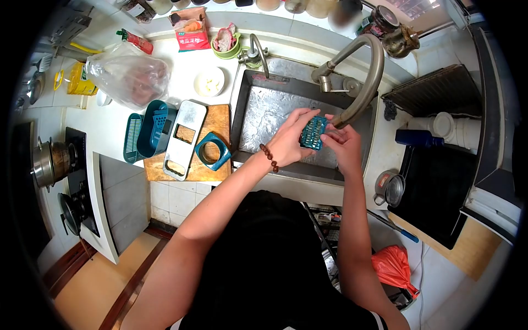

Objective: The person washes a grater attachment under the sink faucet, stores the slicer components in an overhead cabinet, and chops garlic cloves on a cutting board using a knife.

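Observation:
Over the sink (253, 110), my left hand (290, 136) grips a small teal grater plate (313, 133) with rows of metal teeth. The fingers of my right hand (344, 147) close on the plate's right edge, just below the spout of the large faucet (377, 60). A beaded bracelet (269, 158) circles my left wrist. On the wooden cutting board (220, 118) left of the sink lie a white slicer frame (192, 121) and a teal square piece with a round hole (223, 144). Beside them stands a teal container (146, 143) with a strainer basket.
A white bowl (209, 82) with pale pieces stands behind the board. Farther left is a clear plastic bag (135, 77). Pots (52, 159) sit on the stove. Right of the sink are a metal cup (389, 188) and a black tray (437, 192). A smaller tap (257, 55) rises behind the sink.

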`<control>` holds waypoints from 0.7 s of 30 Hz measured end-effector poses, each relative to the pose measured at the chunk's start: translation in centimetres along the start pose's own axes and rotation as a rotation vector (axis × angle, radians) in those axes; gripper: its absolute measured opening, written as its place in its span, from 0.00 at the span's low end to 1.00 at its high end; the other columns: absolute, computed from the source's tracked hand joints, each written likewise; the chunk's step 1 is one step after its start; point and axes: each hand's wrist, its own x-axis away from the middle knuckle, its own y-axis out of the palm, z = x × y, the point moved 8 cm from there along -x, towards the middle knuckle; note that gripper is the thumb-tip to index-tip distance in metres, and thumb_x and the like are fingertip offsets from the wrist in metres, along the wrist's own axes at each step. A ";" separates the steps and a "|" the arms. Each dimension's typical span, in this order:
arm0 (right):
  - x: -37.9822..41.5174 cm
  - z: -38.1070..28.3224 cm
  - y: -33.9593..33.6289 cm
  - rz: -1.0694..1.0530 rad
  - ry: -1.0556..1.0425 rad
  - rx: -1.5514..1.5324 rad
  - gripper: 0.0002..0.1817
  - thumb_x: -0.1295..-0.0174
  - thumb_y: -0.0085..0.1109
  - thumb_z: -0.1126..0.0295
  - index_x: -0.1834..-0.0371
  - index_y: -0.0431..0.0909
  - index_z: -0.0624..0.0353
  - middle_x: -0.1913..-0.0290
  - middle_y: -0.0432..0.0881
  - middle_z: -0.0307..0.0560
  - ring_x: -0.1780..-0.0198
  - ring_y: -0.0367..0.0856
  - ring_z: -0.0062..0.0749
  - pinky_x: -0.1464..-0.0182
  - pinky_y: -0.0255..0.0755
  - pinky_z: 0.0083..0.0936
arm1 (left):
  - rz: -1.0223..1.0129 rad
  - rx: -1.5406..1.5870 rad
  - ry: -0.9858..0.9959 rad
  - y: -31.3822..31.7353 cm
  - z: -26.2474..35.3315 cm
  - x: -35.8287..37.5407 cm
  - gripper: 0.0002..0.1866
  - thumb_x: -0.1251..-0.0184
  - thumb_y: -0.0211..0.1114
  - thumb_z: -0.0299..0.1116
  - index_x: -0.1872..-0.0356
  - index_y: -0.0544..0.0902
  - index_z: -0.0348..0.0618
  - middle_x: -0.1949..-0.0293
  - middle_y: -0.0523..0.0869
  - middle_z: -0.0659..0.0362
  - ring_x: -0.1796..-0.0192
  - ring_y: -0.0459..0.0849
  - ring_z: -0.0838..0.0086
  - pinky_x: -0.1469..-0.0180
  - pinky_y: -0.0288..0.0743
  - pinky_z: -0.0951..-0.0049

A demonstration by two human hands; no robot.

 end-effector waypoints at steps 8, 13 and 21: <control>0.3 0.5 0.3 -0.003 0.026 -0.101 0.26 0.38 0.67 0.85 0.36 0.78 0.63 0.40 0.84 0.48 0.51 0.86 0.25 0.52 0.83 0.23 | 0.036 0.188 -0.139 -0.2 -0.9 0.8 0.45 0.44 0.81 0.24 0.24 0.68 0.44 0.34 0.76 0.52 0.46 0.83 0.69 0.55 0.86 0.72; -0.4 1.9 0.9 -0.082 0.071 -0.079 0.25 0.34 0.64 0.84 0.33 0.77 0.64 0.44 0.85 0.45 0.49 0.85 0.25 0.48 0.83 0.25 | 0.118 0.656 -0.437 0.7 -5.6 2.3 0.16 0.24 0.62 0.20 0.39 0.76 0.35 0.52 0.89 0.54 0.57 0.91 0.74 0.67 0.90 0.74; -10.1 6.2 -7.5 0.316 0.152 -0.213 0.31 0.26 0.62 0.67 0.24 0.65 0.62 0.23 0.68 0.52 0.26 0.71 0.39 0.29 0.70 0.36 | 0.237 0.547 -0.446 -2.8 -5.0 3.7 0.15 0.25 0.65 0.23 0.41 0.79 0.35 0.57 0.92 0.57 0.61 0.91 0.78 0.70 0.87 0.77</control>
